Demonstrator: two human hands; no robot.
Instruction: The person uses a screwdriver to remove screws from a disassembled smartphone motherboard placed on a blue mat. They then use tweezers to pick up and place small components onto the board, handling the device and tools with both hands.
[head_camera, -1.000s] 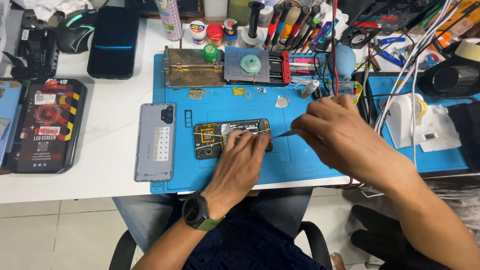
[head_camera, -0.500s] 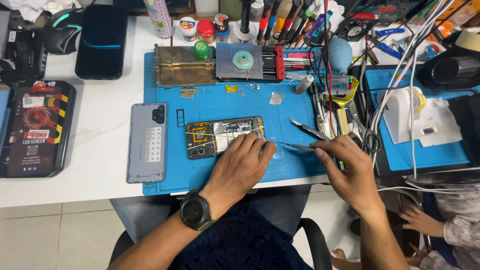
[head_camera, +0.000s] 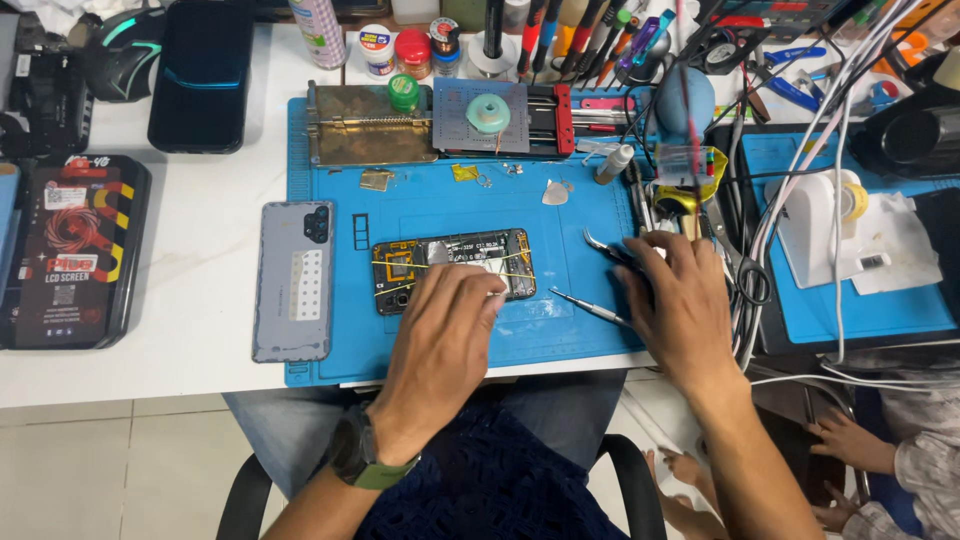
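Observation:
An opened phone (head_camera: 455, 262) with bare circuitry and yellow strips lies in the middle of the blue work mat (head_camera: 560, 345). My left hand (head_camera: 445, 340), a watch on its wrist, rests on the phone's lower right part with curled fingers, holding it down. My right hand (head_camera: 680, 300) lies palm down at the mat's right edge with its fingers apart, the fingertips touching dark tweezers (head_camera: 605, 247). A thin metal pick (head_camera: 585, 305) lies on the mat, its rear end hidden under that hand.
A grey phone back cover (head_camera: 295, 280) lies left of the phone. A black phone (head_camera: 200, 75) and a boxed screen (head_camera: 65, 250) sit far left. Tool racks, jars and a metal jig (head_camera: 365, 125) line the back. Cables (head_camera: 790, 200) crowd the right. Another person's small hands (head_camera: 840, 440) show lower right.
My right hand pulled back from the phone to the mat's right edge. It held the thin pick half a second ago; the pick now lies on the mat. My left hand stayed on the phone.

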